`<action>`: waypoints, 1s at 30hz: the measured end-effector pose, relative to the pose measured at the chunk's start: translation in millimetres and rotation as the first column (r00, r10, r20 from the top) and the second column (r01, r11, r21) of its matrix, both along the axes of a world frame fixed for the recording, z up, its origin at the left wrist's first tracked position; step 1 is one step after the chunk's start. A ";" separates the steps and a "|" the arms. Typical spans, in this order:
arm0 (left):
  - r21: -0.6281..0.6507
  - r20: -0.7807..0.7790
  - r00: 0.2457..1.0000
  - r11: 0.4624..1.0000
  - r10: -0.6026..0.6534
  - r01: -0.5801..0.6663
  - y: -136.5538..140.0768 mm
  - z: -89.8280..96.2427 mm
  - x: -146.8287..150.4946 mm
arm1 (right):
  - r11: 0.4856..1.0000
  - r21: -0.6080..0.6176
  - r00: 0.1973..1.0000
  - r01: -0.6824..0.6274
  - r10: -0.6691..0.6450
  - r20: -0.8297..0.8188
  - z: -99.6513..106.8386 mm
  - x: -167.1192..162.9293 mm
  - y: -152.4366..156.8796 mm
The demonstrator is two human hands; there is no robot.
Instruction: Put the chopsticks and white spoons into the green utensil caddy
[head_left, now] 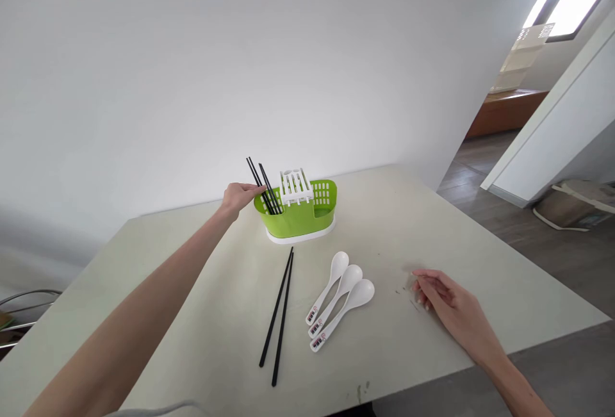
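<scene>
A green cutlery basket [298, 223] with a white slatted piece [296, 186] across its middle stands on a white base. Black chopsticks [254, 172] lean upright in its left compartment. My left hand [239, 196] reaches to that side, fingertips closed on the left-hand chopsticks just above the rim. Another pair of black chopsticks [280, 314] lies on the table in front of the basket. Three white spoons [346, 280] lie side by side to the right of that pair. My right hand [444, 305] rests at the table's right, fingers loosely bent and holding nothing.
The pale table [202, 340] stands against a white wall [288, 65]. Its right edge drops to a grey wood floor [538, 257]. A brownish bin-like object [574, 205] is on the floor at the far right. Metal wire [29, 295] shows at the far left.
</scene>
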State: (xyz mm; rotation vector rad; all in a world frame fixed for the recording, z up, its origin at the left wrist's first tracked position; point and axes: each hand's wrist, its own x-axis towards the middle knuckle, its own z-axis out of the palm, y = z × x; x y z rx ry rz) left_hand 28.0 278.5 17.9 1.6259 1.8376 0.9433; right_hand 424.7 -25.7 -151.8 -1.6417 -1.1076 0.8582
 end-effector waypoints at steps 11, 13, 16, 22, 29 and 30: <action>0.067 0.033 0.997 0.996 -0.064 0.061 -10.7 -7.2 -4.0 | 1.000 0.006 1.000 -0.018 0.018 0.003 0.5 0.7 -1.8; 0.130 0.012 0.999 0.991 -0.032 0.030 -24.0 -5.6 -10.2 | 0.999 0.023 1.000 -0.022 0.022 0.009 0.9 0.2 -1.5; 0.238 -0.103 0.993 0.971 0.052 -0.026 -56.1 -9.7 -21.3 | 0.999 0.041 0.999 -0.029 0.029 0.015 -0.1 0.3 -1.4; -0.124 -0.378 0.845 0.925 -0.378 0.358 -153.3 -54.9 -22.6 | 0.997 0.072 0.999 -0.031 0.028 0.040 -4.4 2.6 -2.2; -0.352 -0.612 0.604 0.860 -0.510 0.369 -223.3 -73.9 9.0 | 0.993 0.113 0.998 -0.040 0.035 0.047 -6.9 3.4 -3.4; -0.370 -0.649 0.563 0.858 -0.512 0.355 -225.9 -70.3 11.5 | 0.992 0.117 0.998 -0.039 0.034 0.047 -7.0 3.6 -3.5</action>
